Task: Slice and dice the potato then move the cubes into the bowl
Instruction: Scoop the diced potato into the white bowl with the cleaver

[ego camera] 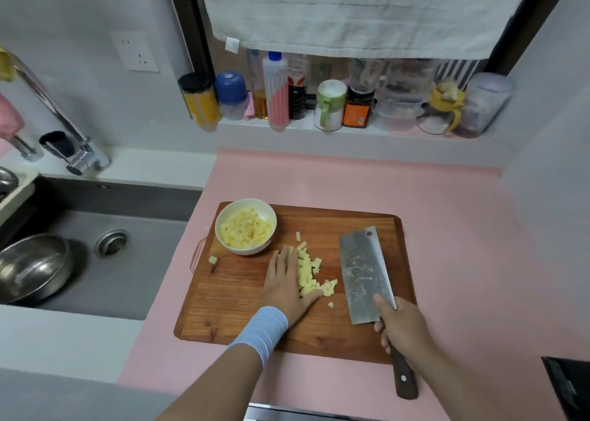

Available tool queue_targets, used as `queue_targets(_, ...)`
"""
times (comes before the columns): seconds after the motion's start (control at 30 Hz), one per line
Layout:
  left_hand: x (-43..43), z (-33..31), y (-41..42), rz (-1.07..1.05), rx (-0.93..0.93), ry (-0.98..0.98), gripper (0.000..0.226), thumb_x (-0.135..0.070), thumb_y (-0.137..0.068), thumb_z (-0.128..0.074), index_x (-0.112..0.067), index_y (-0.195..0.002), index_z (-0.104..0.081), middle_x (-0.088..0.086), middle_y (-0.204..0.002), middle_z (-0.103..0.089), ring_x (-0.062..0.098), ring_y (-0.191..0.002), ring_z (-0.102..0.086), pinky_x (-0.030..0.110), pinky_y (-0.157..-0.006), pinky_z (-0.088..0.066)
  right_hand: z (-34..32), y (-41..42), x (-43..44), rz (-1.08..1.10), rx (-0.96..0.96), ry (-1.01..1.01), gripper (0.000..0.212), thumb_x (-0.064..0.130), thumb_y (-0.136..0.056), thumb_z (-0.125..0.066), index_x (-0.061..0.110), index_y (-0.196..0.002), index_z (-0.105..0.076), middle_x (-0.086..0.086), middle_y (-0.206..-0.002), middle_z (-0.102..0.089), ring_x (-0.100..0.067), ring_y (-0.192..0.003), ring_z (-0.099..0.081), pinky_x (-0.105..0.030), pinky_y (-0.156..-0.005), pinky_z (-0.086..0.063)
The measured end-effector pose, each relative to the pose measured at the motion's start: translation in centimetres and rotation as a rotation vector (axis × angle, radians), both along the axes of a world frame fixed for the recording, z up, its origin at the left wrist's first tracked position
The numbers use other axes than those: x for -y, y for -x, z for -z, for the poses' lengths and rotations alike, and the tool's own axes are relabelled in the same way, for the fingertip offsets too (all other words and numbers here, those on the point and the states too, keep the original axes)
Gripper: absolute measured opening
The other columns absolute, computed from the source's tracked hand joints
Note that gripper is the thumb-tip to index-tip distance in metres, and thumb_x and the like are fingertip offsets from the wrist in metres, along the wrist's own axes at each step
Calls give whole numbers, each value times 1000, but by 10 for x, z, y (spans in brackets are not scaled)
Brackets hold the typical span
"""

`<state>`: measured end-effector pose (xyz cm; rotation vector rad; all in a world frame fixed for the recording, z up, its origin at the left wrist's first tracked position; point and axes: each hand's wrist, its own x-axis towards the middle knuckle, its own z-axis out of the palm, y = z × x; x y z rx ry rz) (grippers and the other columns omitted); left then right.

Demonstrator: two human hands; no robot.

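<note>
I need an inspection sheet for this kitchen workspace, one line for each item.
Surface: pink counter, wooden cutting board on it.
Job's things: white bowl holding potato cubes at board's far left corner; loose cube pile mid-board; stray cube near left edge; cleaver right of pile.
Clutter: jars and bottles on the back ledge; steel bowl in sink.
Grips: left hand open, flat against pile; right hand holds cleaver handle.
Cables: nothing seen.
Surroundings: sink, tap, wall socket, hanging towel.

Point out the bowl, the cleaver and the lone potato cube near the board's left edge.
bowl (247, 251): head view, white near wall under the rim.
cleaver (362, 274): head view, middle of the flat blade.
lone potato cube (213, 259): head view, the cube's top face.
</note>
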<state>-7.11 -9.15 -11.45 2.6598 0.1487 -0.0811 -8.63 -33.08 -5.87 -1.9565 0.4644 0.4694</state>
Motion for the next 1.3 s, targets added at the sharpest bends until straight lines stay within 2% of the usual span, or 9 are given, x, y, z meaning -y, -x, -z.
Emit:
queue_targets(0.17,1,-1,-17,-86,63,139,106,-66,-78,-68,-15,-157,-18,4,-165,-7,22,-151,-4,34,-124,-8,4,1,-11,-22,-59,-87,25,33,-103,-55,12,-97,-66,-6,-59,-60,-21,-40,-47,-26,-40,-38)
queue_targets(0.3,-1,-3,-30,-72,34,241,109,-67,-78,-66,-17,-159,-13,2,-166,-5,18,-151,-3,38,-124,-12,9,0,-31,-61,-114,-140,21,33,-104,-53,16,-100,-66,-7,-62,-60,-20,-40,-48,-25,-41,-38)
queue_targets(0.43,3,-4,-30,-27,52,324,108,-70,-75,-63,-23,-159,-13,-4,-165,-9,11,-150,-3,36,-123,-12,12,-2,-51,-98,-149,-186,22,33,-104,-53,15,-99,-65,-6,-62,-60,-20,-39,-48,-24,-40,-38)
queue_targets(0.67,3,-2,-27,70,120,330,93,-65,-78,-67,-38,-155,-23,-7,-165,-5,12,-151,0,31,-119,-10,3,-3,-62,-142,-177,-237,28,36,-104,-53,10,-99,-63,-7,-62,-63,-18,-39,-46,-23,-41,-37)
queue_targets(0.8,6,-17,-32,119,157,325,87,-66,-77,-60,-41,-153,-26,-8,-165,-6,15,-151,2,35,-121,-11,-13,-5,-58,-146,-131,-234,29,35,-104,-53,9,-100,-64,-7,-62,-62,-18,-39,-46,-24,-41,-37)
queue_targets(0.97,-2,-42,-46,113,221,309,85,-67,-78,-56,-33,-152,-34,-4,-163,-14,18,-151,-3,43,-122,-16,-38,-14,-66,-169,-62,-237,33,36,-105,-52,6,-99,-64,-8,-63,-62,-18,-41,-47,-26,-42,-39)
queue_targets(1.17,-43,-66,-61,55,298,283,77,-65,-80,-54,-29,-146,-45,0,-160,-24,21,-149,-15,39,-121,-17,-60,-31,-107,-200,-17,-264,30,37,-105,-51,11,-100,-65,-9,-63,-61,-18,-41,-46,-24,-41,-38)
queue_targets(1.3,-70,-71,-68,-13,249,285,59,-50,-89,-59,-27,-143,-51,-2,-158,-28,18,-147,-19,38,-121,-20,-64,-42,-137,-210,-33,-259,28,36,-105,-51,11,-102,-65,-8,-61,-60,-17,-39,-45,-25,-41,-37)
